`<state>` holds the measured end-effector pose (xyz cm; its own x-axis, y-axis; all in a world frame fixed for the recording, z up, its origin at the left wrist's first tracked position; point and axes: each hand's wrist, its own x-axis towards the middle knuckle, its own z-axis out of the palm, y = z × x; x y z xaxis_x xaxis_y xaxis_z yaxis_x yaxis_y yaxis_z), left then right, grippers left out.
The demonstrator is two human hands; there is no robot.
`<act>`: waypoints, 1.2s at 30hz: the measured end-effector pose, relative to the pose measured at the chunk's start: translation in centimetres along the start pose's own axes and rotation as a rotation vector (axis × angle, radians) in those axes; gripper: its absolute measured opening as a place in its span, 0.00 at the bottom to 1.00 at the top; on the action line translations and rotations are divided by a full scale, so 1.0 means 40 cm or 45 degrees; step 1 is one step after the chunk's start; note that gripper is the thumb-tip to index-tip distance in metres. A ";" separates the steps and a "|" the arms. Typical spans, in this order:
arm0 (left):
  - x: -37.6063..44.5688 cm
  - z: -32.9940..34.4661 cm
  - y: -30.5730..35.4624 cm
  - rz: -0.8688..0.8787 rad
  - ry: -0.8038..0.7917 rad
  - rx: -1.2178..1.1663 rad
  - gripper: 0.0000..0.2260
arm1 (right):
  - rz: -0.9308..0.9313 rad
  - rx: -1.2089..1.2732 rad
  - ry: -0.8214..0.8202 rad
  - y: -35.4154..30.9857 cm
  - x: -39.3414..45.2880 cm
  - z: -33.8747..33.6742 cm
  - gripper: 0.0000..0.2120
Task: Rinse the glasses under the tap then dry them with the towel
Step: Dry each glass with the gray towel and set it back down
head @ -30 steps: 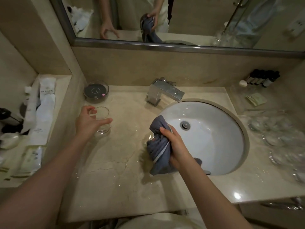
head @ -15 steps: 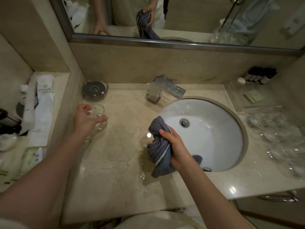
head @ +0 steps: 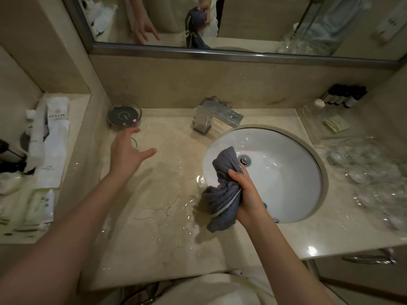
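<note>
My left hand hovers with fingers spread over the left of the wet marble counter. A clear glass stands just under its fingers, mostly hidden by the hand; whether they touch is unclear. My right hand grips a bunched grey towel at the left rim of the white sink. The square chrome tap stands behind the sink, with no water running from it. Several clear glasses are crowded on the counter right of the sink.
A glass dish with a dark disc sits at the back left, close to my left fingertips. White packaged toiletries lie on the left shelf. Dark small bottles stand at the back right. The mirror runs along the back wall.
My left hand, which gripped the glass, has let go and spread its fingers after carrying it slightly back and left. My right hand still holds the towel by the sink.
</note>
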<state>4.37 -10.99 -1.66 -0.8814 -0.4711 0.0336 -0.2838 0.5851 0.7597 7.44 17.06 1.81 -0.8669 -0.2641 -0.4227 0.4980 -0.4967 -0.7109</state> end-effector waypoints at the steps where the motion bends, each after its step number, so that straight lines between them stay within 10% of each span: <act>1: -0.009 0.016 0.026 0.036 -0.054 -0.023 0.30 | -0.011 0.042 -0.011 -0.007 -0.005 -0.014 0.22; 7: -0.091 0.180 0.192 0.171 -0.358 -0.200 0.26 | -0.062 0.265 0.104 -0.068 -0.053 -0.139 0.21; 15: -0.222 0.454 0.431 0.239 -0.665 -0.285 0.23 | -0.139 0.384 0.256 -0.175 -0.100 -0.386 0.55; 32: -0.480 0.982 0.792 0.273 -1.091 -0.176 0.26 | -0.316 0.524 0.536 -0.414 -0.186 -0.855 0.34; 36: -0.523 1.064 0.829 0.269 -1.169 -0.131 0.28 | -0.327 0.453 0.559 -0.433 -0.214 -0.912 0.46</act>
<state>-2.67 46.36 -4.81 -0.8757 0.3668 -0.3141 -0.0886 0.5173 0.8512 7.03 58.08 -2.78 -0.8303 0.2280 -0.5085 0.1710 -0.7642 -0.6219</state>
